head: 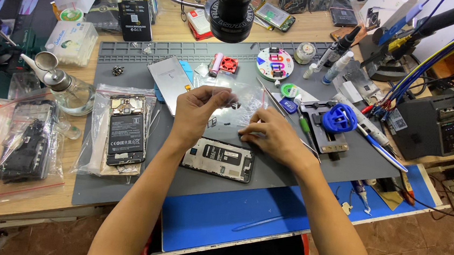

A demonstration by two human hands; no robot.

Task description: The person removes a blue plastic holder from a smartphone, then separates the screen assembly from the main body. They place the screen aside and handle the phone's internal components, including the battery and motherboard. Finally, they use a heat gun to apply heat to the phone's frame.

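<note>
On the grey work mat (125, 189) we record our left hand (198, 112) pinching up a clear plastic bag (242, 102), our right hand (269, 133) pressing its lower edge down, just above the opened phone (218, 159).

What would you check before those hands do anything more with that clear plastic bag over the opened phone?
1. Left hand grips the clear bag: ok, pinched at its edge.
2. Right hand steadies the bag: ok, fingers press down on the grey mat.
3. Small parts inside the bag: cannot tell, only dark specks show.
4. Opened phone lies flat: ok.
5. Tweezers within reach: ok.
</note>
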